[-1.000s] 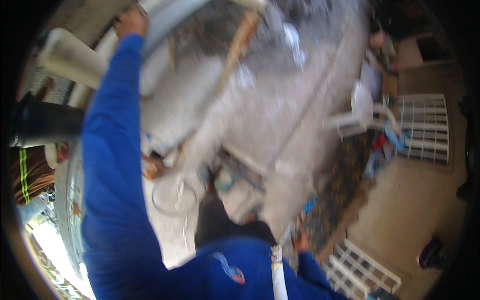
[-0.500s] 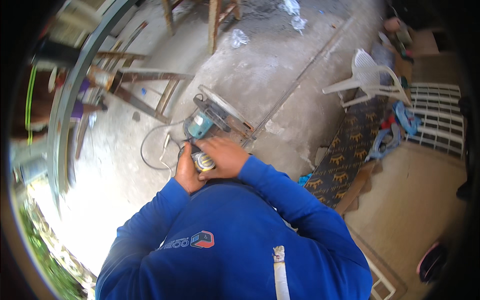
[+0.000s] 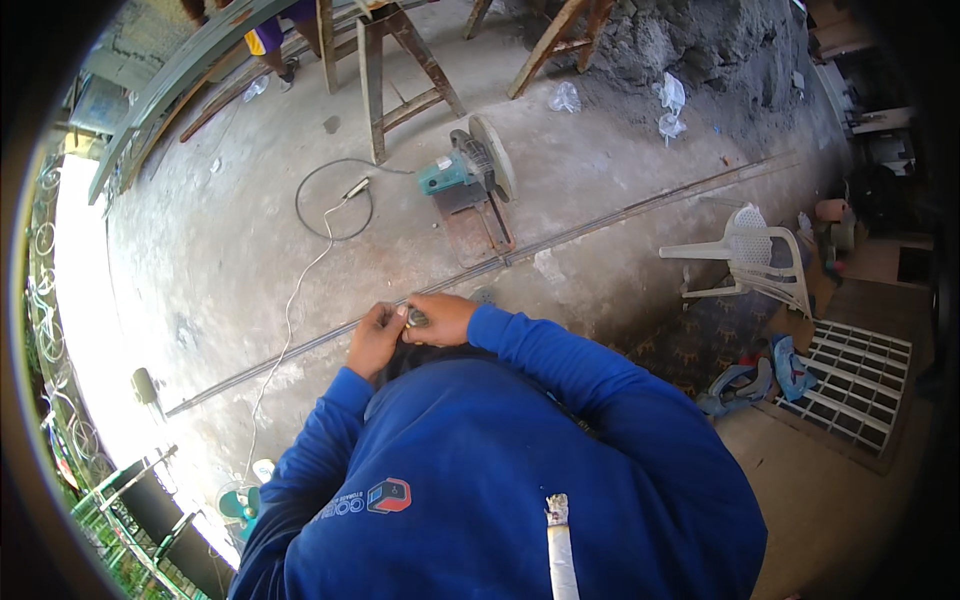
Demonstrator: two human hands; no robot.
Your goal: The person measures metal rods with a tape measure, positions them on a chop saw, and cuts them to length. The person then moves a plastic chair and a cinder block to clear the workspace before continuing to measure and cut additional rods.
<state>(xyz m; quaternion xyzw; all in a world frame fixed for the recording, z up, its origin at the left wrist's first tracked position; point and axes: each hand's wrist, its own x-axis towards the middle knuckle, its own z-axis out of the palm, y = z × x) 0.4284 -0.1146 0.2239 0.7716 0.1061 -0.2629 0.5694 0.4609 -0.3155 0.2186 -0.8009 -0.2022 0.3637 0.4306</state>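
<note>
view down past a person's blue top (image 3: pixel 480 440) to two bare hands meeting in front of the belly. the right hand (image 3: pixel 440 316) has its grip closed on a small rounded object (image 3: pixel 417 319), which is mostly hidden by the fingers. the left hand (image 3: pixel 375 338) is just beside it, thumb and fingers bent together; whether that grip has hold of the object too, i cannot tell. beyond the hands, long thin rods (image 3: pixel 600 221) lie slantwise across a grey concrete floor (image 3: pixel 230 260). past the rods rests a teal cutting machine (image 3: pixel 447 175) with a large upright disc (image 3: pixel 493 155); a dark cable (image 3: pixel 299 190) loops to its left. farther off are wooden trestles (image 3: pixel 372 90). at right, a white plastic chair (image 3: pixel 750 240) is near a white grid panel (image 3: pixel 855 375). a cigarette (image 3: pixel 562 560) juts up from the lower edge.
</note>
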